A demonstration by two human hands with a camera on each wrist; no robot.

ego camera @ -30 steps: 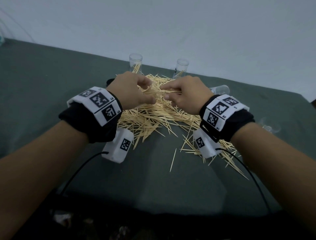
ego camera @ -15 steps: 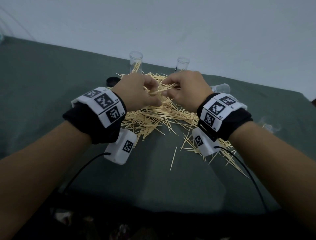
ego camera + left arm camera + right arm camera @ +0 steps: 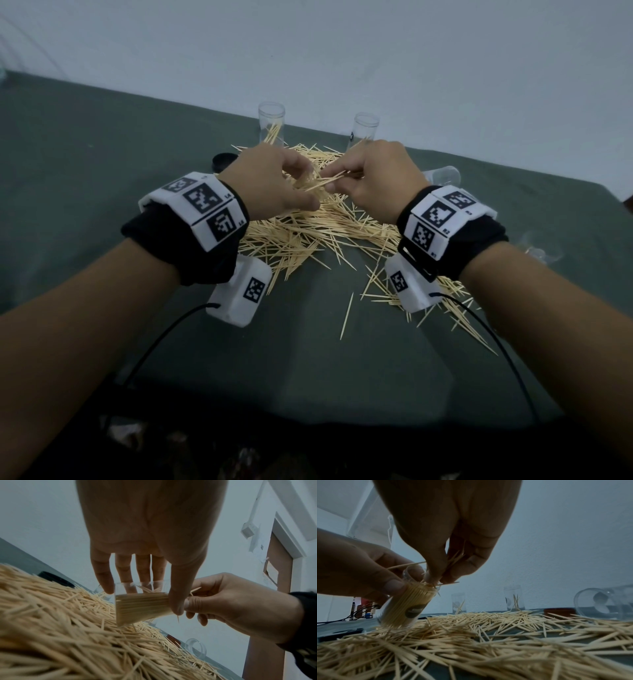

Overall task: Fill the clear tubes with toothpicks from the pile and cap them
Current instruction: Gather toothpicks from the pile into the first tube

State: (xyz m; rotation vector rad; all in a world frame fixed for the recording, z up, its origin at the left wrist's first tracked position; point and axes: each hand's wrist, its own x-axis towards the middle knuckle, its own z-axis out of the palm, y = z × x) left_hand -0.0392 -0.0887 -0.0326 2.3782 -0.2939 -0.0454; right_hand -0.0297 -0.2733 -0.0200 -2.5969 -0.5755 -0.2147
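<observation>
- While the left hand [image 3: 150, 524] grips a nearly full clear tube [image 3: 406, 604], tilted over the pile [image 3: 308, 233], the right hand [image 3: 373, 181] pinches a few toothpicks [image 3: 455, 558] at its mouth.
- Filling is the step in hand; next they likely need aligning with the opening, then a cap.

Both forearms were bare up to black fabric cuffs [image 3: 171, 240] at the wrists. Each cuff carried a white band [image 3: 195, 209] of blocks printed with black square-patterned markers, with small labels beside them. Under each wrist hung a white camera box [image 3: 241, 294] bearing one more marker, and a thin black cable [image 3: 154, 346] trailed back from each box.
</observation>
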